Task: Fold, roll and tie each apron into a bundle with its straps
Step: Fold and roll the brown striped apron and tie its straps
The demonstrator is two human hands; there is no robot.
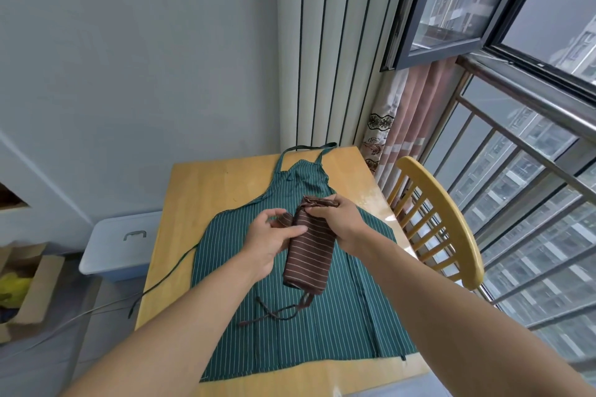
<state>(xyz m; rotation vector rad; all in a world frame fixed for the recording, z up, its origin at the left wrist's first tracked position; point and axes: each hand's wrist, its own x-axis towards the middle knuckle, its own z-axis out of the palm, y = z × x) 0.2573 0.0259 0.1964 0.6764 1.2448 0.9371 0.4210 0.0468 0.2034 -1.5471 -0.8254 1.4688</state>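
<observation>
a light wooden table [225,180] stands against a pale wall [129,74]. just beside its right edge is a yellow wooden chair [451,219] with a spindle back. behind the table hang vertical white panels with dark seams [325,42], and next to them a pink curtain with a floral border [396,132]. an open dark-framed window [458,3] and a metal railing [529,151] fill the right side. on the floor at left sit a white lidded storage bin [119,245] and an open cardboard box [29,287] holding something yellow.
</observation>
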